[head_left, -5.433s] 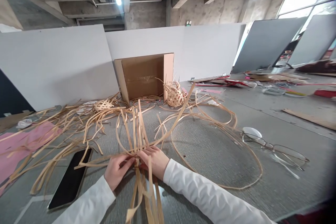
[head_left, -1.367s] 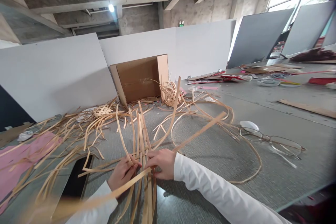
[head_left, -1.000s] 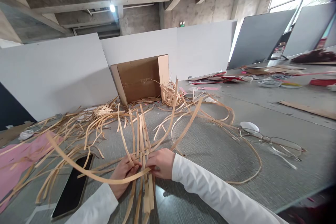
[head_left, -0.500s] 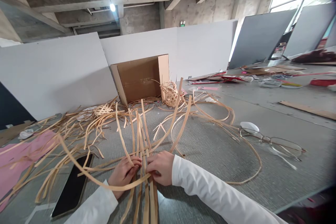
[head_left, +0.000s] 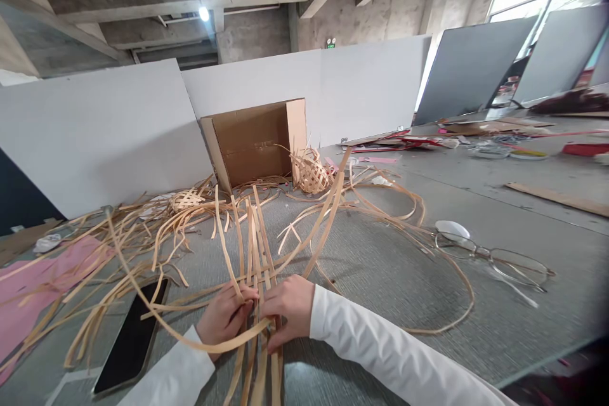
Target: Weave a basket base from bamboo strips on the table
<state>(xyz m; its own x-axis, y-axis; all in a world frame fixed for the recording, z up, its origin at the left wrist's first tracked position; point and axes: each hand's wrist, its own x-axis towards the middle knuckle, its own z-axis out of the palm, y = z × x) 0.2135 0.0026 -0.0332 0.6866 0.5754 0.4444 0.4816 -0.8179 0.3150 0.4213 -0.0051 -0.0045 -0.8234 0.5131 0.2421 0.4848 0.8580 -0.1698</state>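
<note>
My left hand is closed on thin tan strips at the left of the bundle, its fingertips pinching near where they cross. Close beside it, my right hand has its fingers bent over the crossing, thumb pointing down, on a curved strip that arcs away to the left. Several upright strips run between the hands and on toward the near edge of the view. Two longer strips rise to the right behind my right hand. The fingertips partly hide the crossing.
A black phone lies at left, near pink paper and loose strips. Glasses rest at right. Farther back stand an open cardboard box and a small woven basket.
My right thumb has moved down and away from the fingers. The curved strip has sunk lower at left, and the tall right-hand strips have swung right and closer together.
</note>
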